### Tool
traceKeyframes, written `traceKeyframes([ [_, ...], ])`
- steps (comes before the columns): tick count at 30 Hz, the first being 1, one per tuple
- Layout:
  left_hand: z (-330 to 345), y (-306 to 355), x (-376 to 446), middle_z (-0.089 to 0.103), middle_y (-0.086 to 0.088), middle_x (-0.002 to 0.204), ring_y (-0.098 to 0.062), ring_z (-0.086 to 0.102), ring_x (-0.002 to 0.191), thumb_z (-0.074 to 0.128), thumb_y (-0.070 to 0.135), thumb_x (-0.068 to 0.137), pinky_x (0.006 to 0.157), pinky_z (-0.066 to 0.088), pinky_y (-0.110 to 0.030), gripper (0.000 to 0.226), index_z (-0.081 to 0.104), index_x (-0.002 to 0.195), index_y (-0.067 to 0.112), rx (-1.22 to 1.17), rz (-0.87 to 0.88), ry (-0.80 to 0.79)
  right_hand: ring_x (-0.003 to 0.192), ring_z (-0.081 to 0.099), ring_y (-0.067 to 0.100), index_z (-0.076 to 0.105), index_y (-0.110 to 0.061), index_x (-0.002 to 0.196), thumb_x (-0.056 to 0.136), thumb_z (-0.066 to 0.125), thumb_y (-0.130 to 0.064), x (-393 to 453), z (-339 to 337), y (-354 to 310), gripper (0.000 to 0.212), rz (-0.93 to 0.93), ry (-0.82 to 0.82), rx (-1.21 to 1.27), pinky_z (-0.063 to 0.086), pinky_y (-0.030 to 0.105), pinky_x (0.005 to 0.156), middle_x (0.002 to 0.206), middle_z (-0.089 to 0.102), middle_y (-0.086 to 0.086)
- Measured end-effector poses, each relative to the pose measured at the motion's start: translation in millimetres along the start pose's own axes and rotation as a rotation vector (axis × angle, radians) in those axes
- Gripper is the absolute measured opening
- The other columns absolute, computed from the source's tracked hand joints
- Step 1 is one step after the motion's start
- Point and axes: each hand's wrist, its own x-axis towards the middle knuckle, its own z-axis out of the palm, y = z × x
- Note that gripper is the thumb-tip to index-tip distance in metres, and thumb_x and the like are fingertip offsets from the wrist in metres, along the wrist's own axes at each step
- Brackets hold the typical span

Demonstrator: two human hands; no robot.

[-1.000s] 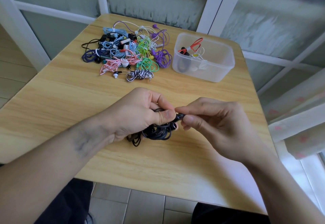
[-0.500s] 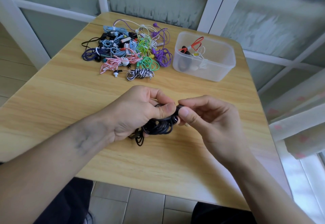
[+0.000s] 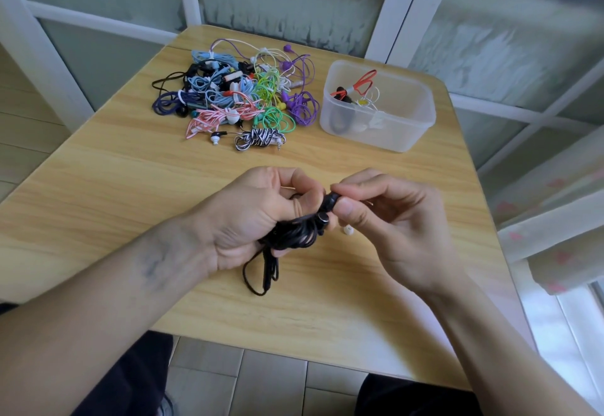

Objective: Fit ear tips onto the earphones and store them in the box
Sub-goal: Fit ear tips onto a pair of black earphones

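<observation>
— Since a moment ago, what moved?

— Both hands have lifted a little off the table (image 3: 98, 206) and tipped; a white ear tip (image 3: 347, 229) that was hidden now shows on the wood just below the right hand's thumb.

— What does the left hand (image 3: 248, 219) hold?

— Its fingers are curled round a bundle of black earphones (image 3: 294, 235). The coiled cord sits in the palm, and a loop hangs below the hand onto the tabletop.

— And the right hand (image 3: 389, 219)?

— Thumb and forefinger pinch one black earbud (image 3: 330, 202) at the top of that bundle, right where the two hands meet. A second bud with a shiny round back lies just under it, against the cord.

— Is a tip on the pinched bud?

— Cannot tell; the fingers cover its end.

— Where is the box?

— Far right, well apart from the hands: a clear plastic box (image 3: 408, 134) with a few earphones inside, one with a red cord. To its left lies a pile of coloured earphones (image 3: 242, 95).
</observation>
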Motion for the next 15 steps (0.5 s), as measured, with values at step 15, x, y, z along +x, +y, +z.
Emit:
traceKeyframes([
  [15,5.4,-7.2,-0.1,0.073,0.006,0.07,-0.006,0.069,0.066,0.072,0.006,0.076,0.06,0.054,-0.029,0.016,0.064,0.069,0.017,0.89,0.771,0.461,0.059,0.055,0.016,0.08,-0.014,0.076,0.057,0.083,-0.027,-13.5,25.2,-6.0,0.023,0.36,0.318,0.168,0.047,0.024,0.063,0.072,0.07,0.0],
])
